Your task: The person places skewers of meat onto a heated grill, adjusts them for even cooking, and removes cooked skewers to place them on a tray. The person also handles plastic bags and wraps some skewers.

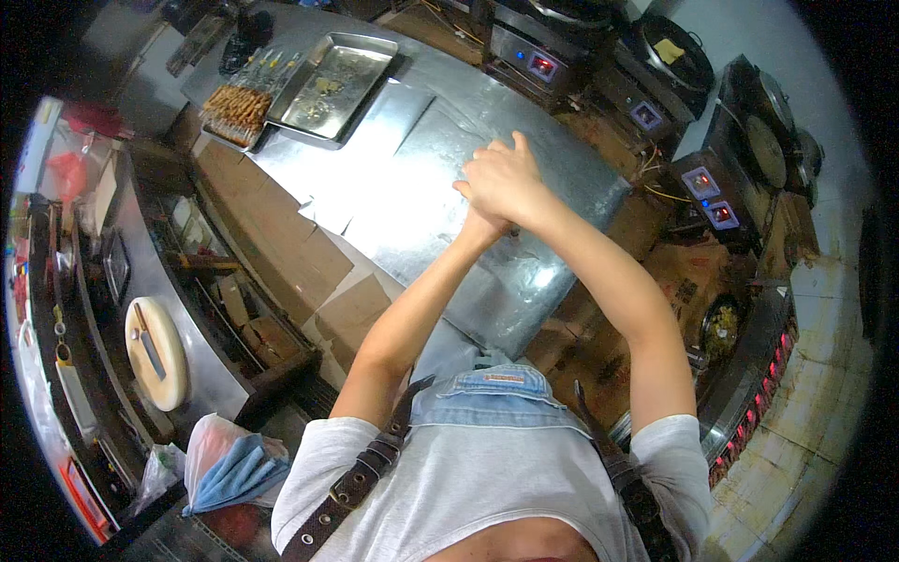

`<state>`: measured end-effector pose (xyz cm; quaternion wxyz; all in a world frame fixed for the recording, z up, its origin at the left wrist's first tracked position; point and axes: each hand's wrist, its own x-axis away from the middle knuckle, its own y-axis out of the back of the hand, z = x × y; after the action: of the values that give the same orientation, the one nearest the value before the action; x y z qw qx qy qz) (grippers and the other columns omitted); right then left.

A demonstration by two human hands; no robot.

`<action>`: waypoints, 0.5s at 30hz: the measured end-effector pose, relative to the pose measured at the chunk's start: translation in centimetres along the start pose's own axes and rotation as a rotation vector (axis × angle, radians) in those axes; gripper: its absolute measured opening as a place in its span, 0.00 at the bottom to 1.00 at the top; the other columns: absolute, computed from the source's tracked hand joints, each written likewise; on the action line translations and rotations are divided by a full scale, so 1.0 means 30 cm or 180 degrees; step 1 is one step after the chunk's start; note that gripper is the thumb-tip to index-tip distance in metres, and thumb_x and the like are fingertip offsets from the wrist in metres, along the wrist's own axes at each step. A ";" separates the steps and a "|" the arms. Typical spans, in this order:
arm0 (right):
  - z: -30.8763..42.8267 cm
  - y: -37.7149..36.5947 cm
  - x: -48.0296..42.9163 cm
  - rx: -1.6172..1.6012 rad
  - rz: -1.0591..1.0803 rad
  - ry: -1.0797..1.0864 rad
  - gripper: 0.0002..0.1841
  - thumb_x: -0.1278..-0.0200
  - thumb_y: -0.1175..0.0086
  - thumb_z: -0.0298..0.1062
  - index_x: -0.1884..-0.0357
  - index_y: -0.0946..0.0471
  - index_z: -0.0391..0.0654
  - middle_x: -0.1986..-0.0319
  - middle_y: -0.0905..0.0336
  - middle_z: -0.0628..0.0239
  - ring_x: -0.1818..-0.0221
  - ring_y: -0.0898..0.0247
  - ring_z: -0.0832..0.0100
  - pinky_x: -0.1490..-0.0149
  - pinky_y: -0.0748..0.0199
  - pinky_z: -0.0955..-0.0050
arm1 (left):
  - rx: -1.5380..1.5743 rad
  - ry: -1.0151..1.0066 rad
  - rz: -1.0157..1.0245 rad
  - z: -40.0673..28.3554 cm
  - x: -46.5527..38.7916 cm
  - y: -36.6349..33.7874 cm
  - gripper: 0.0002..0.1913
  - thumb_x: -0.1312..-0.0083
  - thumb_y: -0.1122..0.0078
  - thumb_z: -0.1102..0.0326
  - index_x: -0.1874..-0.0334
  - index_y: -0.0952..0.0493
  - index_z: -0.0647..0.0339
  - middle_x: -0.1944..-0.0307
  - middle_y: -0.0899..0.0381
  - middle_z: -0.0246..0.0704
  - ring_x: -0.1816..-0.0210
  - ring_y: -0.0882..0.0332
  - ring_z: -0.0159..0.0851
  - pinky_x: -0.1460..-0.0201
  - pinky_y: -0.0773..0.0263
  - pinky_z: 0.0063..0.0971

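Note:
Both my hands are together over a stainless steel worktable (435, 267). My right hand (504, 175) lies on top with curled fingers, clasped over my left hand (486, 223). Most of the left hand is hidden below it; its wrist shows, but its fingers cannot be told apart. No tool or food can be seen in either hand. Farther along the table sits a shallow metal tray (336, 88) with small scraps in it. Beside that tray, browned skewered food (237, 109) is piled on another tray, the sticks pointing away.
Electric cookers with lit panels (543, 65) line the right and far side; one pan holds a pale square piece (668, 50). At left, a knife (152, 355) rests on a round cutting board (168, 379). A blue cloth (239, 471) hangs nearby. Flattened cardboard (295, 246) covers the floor.

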<state>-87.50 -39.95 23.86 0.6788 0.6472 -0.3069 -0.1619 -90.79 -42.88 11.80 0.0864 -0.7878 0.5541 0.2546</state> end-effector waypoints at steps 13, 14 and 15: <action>-0.102 0.078 0.504 -0.1227 -0.2512 -0.0656 0.09 0.41 0.51 0.29 0.61 0.24 0.38 0.59 0.25 0.57 0.51 0.32 0.57 0.45 0.38 0.63 | -0.2286 -0.1845 0.3753 -0.120 -0.095 -0.027 0.09 0.46 0.44 0.53 0.77 0.24 0.47 0.72 0.22 0.25 0.66 0.26 0.35 0.57 0.41 0.33; -0.093 0.008 0.579 -0.1471 -0.2395 -0.0943 0.08 0.41 0.51 0.28 0.62 0.25 0.37 0.61 0.25 0.56 0.53 0.31 0.58 0.47 0.36 0.64 | -0.2718 -0.2252 0.4224 -0.096 -0.072 -0.051 0.11 0.47 0.43 0.50 0.80 0.25 0.45 0.76 0.23 0.23 0.69 0.26 0.34 0.58 0.42 0.31; -0.076 -0.058 0.651 -0.1785 -0.2194 -0.1078 0.07 0.40 0.52 0.27 0.64 0.24 0.36 0.63 0.24 0.56 0.56 0.29 0.59 0.51 0.33 0.65 | -0.2927 -0.2802 0.4282 0.020 -0.010 -0.050 0.12 0.48 0.45 0.45 0.80 0.24 0.42 0.76 0.23 0.23 0.70 0.26 0.30 0.58 0.43 0.31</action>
<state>-70.93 -50.43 26.26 0.6745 0.4676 -0.1250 -0.5575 -89.67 -41.81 11.21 -0.1980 -0.0894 0.6566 0.7223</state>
